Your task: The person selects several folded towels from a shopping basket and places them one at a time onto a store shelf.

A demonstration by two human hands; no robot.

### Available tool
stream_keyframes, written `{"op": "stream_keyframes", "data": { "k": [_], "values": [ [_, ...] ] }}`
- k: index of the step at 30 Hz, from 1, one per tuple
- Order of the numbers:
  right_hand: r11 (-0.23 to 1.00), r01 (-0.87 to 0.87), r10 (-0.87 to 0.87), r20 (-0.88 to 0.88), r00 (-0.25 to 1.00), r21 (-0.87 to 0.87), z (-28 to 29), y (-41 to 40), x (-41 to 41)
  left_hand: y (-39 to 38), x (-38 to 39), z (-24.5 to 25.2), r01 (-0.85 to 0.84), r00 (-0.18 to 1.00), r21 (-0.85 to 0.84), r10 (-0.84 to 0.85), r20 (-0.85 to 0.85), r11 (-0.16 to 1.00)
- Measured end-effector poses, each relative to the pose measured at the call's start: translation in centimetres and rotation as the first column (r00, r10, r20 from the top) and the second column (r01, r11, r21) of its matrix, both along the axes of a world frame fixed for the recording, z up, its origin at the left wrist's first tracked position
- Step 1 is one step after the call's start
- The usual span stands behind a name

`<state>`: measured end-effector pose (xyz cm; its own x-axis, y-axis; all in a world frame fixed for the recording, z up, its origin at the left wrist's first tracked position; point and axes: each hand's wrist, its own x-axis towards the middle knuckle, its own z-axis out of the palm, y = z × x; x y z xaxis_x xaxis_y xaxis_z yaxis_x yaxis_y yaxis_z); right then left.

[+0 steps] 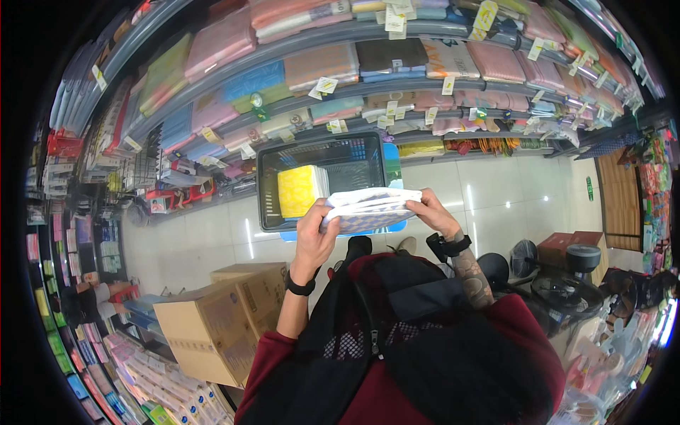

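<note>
A folded cloth with a blue-grey checked face and white inner layers (372, 210) is stretched between both hands. My left hand (316, 234) grips its left end, thumb and fingers pinched on the edge. At the right end, my right hand (431, 212) pinches the white upper edge. Just beyond the cloth stands a black plastic basket (321, 139) with slotted walls. Inside its left part sits a stack of folded yellow patterned cloth (296, 186). The held cloth overlaps the basket's near right portion and hides part of it.
Shelves (329, 87) of folded towels with hanging price tags run across the far side. Large cardboard boxes (199, 324) stand at lower left. Fans (566, 289) and a reddish box (558, 247) are at right. At far left is a person in dark clothing (79, 305). Tiled floor (510, 194) lies beyond the right hand.
</note>
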<state>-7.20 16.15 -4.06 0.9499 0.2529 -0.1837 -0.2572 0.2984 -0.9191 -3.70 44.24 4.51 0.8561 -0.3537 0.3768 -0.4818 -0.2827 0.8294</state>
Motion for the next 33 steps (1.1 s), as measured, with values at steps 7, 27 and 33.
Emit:
{"op": "stream_keyframes", "data": {
  "k": [7, 27, 33],
  "values": [
    [0.986, -0.138, 0.131, 0.078, 0.988, 0.094, 0.3, 1.9, 2.4, 2.0, 0.9, -1.7, -0.164, 0.971, -0.183, 0.125, -0.204, 0.969],
    [0.955, -0.135, 0.158, -0.065, 0.985, 0.263, 2.6, 3.0, 3.8, 2.4, 2.5, 3.9, -0.001, 0.991, 0.233, -0.029, 0.129, 0.973],
    [0.956, -0.295, 0.294, 0.026, 0.955, 0.004, 3.3, 1.4, 4.4, 2.7, 2.4, 2.1, -0.011, 1.000, 0.162, 0.011, 0.000, 0.987]
  ]
}}
